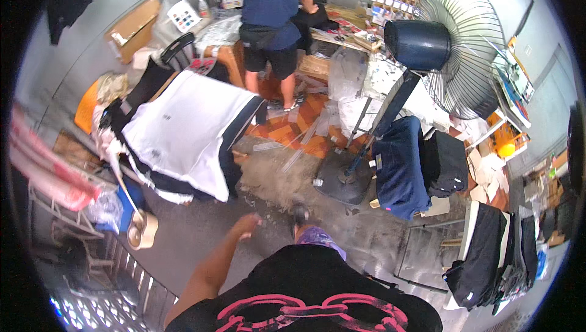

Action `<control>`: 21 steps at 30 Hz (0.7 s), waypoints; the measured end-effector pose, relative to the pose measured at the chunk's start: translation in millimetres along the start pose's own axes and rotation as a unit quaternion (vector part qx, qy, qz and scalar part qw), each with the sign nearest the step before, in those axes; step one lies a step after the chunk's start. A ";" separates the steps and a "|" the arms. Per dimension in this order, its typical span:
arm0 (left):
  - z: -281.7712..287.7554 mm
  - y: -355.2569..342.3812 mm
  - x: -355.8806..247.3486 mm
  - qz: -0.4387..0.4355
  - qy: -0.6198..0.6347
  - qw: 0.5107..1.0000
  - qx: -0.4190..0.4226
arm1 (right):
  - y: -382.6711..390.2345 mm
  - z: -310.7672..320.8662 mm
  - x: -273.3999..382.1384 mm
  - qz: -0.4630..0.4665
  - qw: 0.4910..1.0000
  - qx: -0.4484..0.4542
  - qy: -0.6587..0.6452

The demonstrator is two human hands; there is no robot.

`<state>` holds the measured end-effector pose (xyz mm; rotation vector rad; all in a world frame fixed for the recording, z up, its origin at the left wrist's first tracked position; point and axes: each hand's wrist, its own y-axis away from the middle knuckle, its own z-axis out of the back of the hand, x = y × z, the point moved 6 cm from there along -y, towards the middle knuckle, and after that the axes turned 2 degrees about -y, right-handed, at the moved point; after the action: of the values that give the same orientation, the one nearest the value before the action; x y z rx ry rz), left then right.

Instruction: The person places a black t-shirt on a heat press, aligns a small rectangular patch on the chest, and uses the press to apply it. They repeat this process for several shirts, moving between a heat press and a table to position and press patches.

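My left hand [247, 227] hangs low over the grey floor [195, 240], its loosely bent fingers slightly apart and holding nothing. My right hand is out of sight. Just right of the left hand is one of my feet in a dark sandal [300, 215], below purple patterned fabric. Ahead-left, a white garment [183, 124] lies spread over dark layers on a low stand. Ahead-right, a large standing fan [415, 45] rises over a navy cloth [398, 173] and black folded fabric [445, 164].
A person [268, 39] in navy top and shorts stands at a cluttered bench [342, 39]. A long-handled pot [142, 231] and pink-wrapped rolls [49, 167] are at left. A rack with black items [479, 252] is at lower right. Scraps litter the orange-tiled floor [302, 121].
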<state>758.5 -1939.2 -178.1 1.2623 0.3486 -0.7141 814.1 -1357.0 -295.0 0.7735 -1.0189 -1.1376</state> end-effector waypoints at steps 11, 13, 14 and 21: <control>96.9 -158.5 -392.7 -0.295 0.239 0.920 0.094 | -229.4 474.0 214.5 0.117 0.932 -0.341 0.033; 106.9 -149.2 -450.8 -0.333 0.248 0.902 0.115 | -236.2 637.8 296.9 0.193 0.851 -0.486 -0.046; 129.8 -147.7 -458.7 -0.335 0.259 0.901 0.097 | -223.1 702.2 373.1 0.159 0.860 -0.469 -0.126; 296.0 -214.3 -611.0 -0.436 0.277 0.855 0.049 | -148.7 967.7 667.7 0.395 0.684 -0.537 -0.296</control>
<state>124.5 -2066.8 119.4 1.3775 1.4421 -1.1222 -78.2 -2036.6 87.4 -0.9907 -0.8185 -0.9518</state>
